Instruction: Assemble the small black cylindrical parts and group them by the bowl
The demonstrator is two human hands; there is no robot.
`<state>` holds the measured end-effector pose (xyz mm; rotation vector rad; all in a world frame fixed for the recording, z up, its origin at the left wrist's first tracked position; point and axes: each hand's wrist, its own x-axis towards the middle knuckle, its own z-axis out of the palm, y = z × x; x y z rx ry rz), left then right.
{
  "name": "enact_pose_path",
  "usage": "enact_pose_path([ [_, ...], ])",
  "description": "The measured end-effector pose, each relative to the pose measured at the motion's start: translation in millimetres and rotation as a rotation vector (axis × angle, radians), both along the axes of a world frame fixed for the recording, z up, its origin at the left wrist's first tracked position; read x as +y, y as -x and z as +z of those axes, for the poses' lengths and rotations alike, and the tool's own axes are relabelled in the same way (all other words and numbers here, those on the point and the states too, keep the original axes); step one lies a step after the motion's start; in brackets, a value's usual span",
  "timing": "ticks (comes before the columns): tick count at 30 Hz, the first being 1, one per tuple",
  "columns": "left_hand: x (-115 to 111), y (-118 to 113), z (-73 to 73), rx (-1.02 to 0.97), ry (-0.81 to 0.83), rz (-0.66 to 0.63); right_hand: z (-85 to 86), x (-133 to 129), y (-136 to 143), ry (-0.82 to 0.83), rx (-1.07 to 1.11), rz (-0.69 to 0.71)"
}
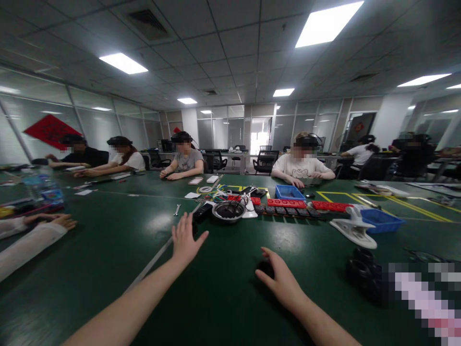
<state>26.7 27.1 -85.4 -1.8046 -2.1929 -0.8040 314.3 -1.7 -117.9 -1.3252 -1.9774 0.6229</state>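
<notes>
the left hand (185,242) spreads its fingers just left of a black, boxy device (203,212); the right hand (281,278) curves parted thumb and fingers about a dark, rounded object (267,267) (perhaps steadying it; contact unclear).

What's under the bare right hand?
A dark, rounded object shows between the thumb and index finger of the bare right hand, against the dark green tabletop. The hand covers the rest, so its full shape and identity can't be told.
</notes>
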Motion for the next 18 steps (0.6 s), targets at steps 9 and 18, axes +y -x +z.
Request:
enact_pose_path([
  [9,-44,-144,15.0,0.000,0.249,-0.833,-4.9,11,-10,-0.189,0.236,-0.272],
  [18,-12,-121,11.3,0.021,0.371,-0.795,-0.4,8,-9,-0.086,0.243,-0.212],
])
